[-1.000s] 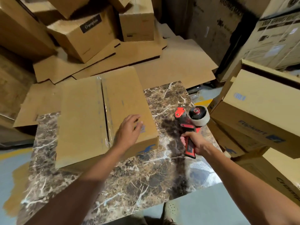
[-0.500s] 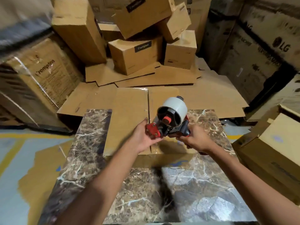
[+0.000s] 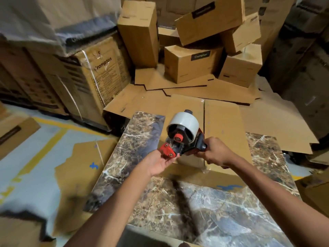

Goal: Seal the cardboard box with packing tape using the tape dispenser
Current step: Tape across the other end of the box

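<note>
**Both hands on the dispenser, over the box**

My right hand [image 3: 216, 154] is wrapped round the handle of the dispenser [image 3: 181, 139], fingers curled tight about it, knuckles up. My left hand [image 3: 158, 163] lies palm up at the other end. Its fingers [image 3: 169, 160] are close together and cup the red nose from beneath, with the thumb at the nose's edge. Whether they also pinch a loose end of tape I cannot tell. The roll [image 3: 185, 122] stands just beyond my fingertips, white and fat, with its red hub facing me.

The box [image 3: 224, 125] lies flat on the table [image 3: 195, 202], under and beyond both hands, flaps closed. Its seam runs straight away from my right fingers, and clear tape glints at the seam's far end and at the near edge below my right wrist. I hold the dispenser over the box's near-left part — touching it or not, I cannot say.

Past the box, well beyond my fingertips, flat cardboard sheets [image 3: 187, 86] overlap on the ground, and behind them sealed cartons [image 3: 192, 65] are piled at odd angles. Off to the left of my left fingers is a big strapped carton [image 3: 99, 77] — blurred — on a grey floor [image 3: 35, 175] with yellow lines.
</note>
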